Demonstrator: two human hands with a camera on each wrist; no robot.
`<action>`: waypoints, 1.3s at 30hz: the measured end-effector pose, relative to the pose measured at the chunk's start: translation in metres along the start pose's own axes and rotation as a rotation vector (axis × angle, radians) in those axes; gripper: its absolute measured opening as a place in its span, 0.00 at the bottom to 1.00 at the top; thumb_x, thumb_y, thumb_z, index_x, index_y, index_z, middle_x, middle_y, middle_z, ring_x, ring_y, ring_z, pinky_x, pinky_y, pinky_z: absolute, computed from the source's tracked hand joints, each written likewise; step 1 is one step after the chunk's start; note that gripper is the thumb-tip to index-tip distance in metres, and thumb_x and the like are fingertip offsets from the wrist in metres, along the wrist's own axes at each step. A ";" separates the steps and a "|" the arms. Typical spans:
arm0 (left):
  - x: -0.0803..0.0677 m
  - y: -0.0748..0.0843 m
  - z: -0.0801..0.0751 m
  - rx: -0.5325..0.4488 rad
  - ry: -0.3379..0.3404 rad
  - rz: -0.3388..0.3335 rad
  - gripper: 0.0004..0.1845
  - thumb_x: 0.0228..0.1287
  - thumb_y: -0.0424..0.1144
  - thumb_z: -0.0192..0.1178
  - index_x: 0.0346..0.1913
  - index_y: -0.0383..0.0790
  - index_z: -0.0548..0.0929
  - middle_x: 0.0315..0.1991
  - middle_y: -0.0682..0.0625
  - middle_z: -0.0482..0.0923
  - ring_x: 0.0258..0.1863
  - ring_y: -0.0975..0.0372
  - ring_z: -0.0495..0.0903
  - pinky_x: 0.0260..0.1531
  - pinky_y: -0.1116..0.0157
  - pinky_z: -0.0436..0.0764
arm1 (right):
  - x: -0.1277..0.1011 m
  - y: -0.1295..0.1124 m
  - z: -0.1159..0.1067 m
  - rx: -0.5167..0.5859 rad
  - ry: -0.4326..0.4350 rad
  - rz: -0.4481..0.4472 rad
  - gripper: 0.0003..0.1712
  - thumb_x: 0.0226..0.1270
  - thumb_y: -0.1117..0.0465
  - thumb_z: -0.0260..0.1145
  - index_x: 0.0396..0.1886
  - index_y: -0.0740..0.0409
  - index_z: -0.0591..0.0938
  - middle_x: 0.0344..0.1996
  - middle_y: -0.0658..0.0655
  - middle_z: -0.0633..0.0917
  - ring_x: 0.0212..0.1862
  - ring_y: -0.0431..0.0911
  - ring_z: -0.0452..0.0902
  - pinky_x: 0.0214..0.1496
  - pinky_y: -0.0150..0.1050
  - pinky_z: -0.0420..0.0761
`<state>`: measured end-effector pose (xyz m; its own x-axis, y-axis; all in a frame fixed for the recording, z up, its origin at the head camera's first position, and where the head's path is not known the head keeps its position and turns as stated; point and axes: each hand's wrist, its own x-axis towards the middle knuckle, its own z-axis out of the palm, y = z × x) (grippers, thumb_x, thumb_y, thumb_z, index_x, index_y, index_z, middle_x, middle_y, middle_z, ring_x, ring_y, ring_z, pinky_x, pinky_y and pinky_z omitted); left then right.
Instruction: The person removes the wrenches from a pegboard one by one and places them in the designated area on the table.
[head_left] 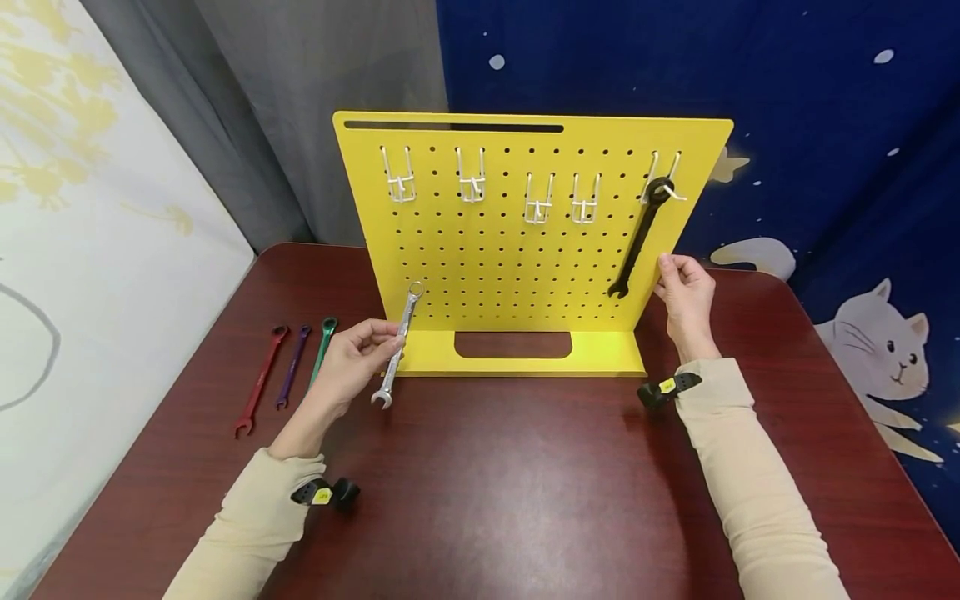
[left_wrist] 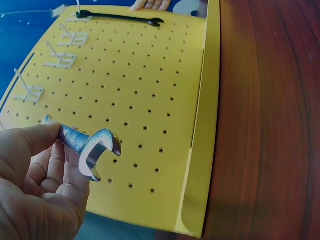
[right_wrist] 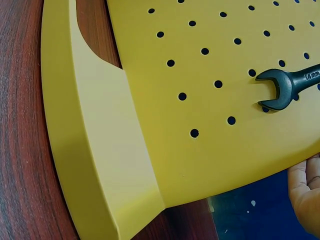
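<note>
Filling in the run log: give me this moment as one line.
left hand: holds silver wrench | right hand: steadies pegboard edge | black wrench: hung on hook

yellow pegboard (head_left: 517, 275) dotted with holes, black wrench (head_left: 637, 242), silver wrench (head_left: 397, 346), red (head_left: 258, 382), purple (head_left: 292, 367), green (head_left: 322, 350) ones, dark reddish woodgrain table (head_left: 510, 483)

The dark red-brown wooden counter (head_left: 525, 483) carries a yellow metal pegboard stand (head_left: 525, 354) near its far edge. Three thin wrenches lie by the left edge: red (head_left: 258, 382), purple (head_left: 292, 367), green (head_left: 322, 350).
</note>
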<state>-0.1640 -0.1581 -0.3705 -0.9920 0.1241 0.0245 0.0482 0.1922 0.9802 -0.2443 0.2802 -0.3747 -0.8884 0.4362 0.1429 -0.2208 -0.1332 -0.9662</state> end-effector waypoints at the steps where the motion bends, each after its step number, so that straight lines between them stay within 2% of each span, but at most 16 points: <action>1: -0.001 -0.001 -0.003 0.006 0.004 -0.003 0.17 0.64 0.37 0.60 0.49 0.27 0.76 0.29 0.59 0.79 0.27 0.71 0.79 0.32 0.72 0.81 | 0.000 0.000 0.000 0.004 -0.001 -0.002 0.05 0.64 0.62 0.62 0.28 0.52 0.82 0.31 0.48 0.82 0.36 0.40 0.78 0.40 0.28 0.81; 8: -0.009 -0.008 -0.026 0.057 0.036 -0.022 0.19 0.64 0.40 0.61 0.50 0.27 0.76 0.30 0.59 0.79 0.28 0.70 0.79 0.31 0.74 0.81 | 0.000 0.001 0.001 0.026 0.008 -0.006 0.05 0.63 0.61 0.64 0.27 0.53 0.81 0.30 0.49 0.82 0.34 0.40 0.78 0.38 0.28 0.81; 16: -0.017 -0.017 -0.053 0.184 0.099 -0.056 0.20 0.64 0.45 0.61 0.49 0.33 0.77 0.30 0.64 0.78 0.28 0.73 0.76 0.29 0.74 0.78 | 0.001 0.000 0.001 0.012 0.016 0.002 0.05 0.60 0.59 0.66 0.27 0.54 0.80 0.29 0.48 0.82 0.33 0.39 0.77 0.39 0.28 0.80; 24: -0.023 -0.025 -0.078 0.269 0.170 -0.052 0.19 0.63 0.45 0.61 0.48 0.31 0.78 0.28 0.69 0.77 0.28 0.74 0.74 0.26 0.76 0.73 | 0.000 0.000 0.000 0.028 0.019 -0.002 0.07 0.60 0.60 0.67 0.26 0.56 0.79 0.27 0.49 0.82 0.31 0.39 0.76 0.35 0.28 0.80; 32: -0.028 -0.036 -0.102 0.337 0.225 -0.049 0.19 0.64 0.46 0.60 0.46 0.31 0.79 0.26 0.69 0.77 0.25 0.74 0.73 0.22 0.73 0.73 | 0.001 0.001 0.000 0.025 0.020 0.001 0.07 0.59 0.59 0.67 0.27 0.56 0.80 0.27 0.49 0.82 0.31 0.39 0.76 0.36 0.28 0.80; 39: -0.030 -0.044 -0.124 0.368 0.287 -0.097 0.20 0.63 0.51 0.60 0.45 0.36 0.81 0.25 0.66 0.78 0.23 0.72 0.72 0.19 0.71 0.71 | 0.000 0.000 0.001 0.025 0.024 0.002 0.07 0.58 0.58 0.67 0.27 0.56 0.80 0.28 0.49 0.82 0.31 0.39 0.77 0.36 0.27 0.80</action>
<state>-0.1504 -0.2910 -0.3905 -0.9836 -0.1756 0.0409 -0.0591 0.5282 0.8471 -0.2451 0.2789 -0.3745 -0.8788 0.4575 0.1358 -0.2295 -0.1556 -0.9608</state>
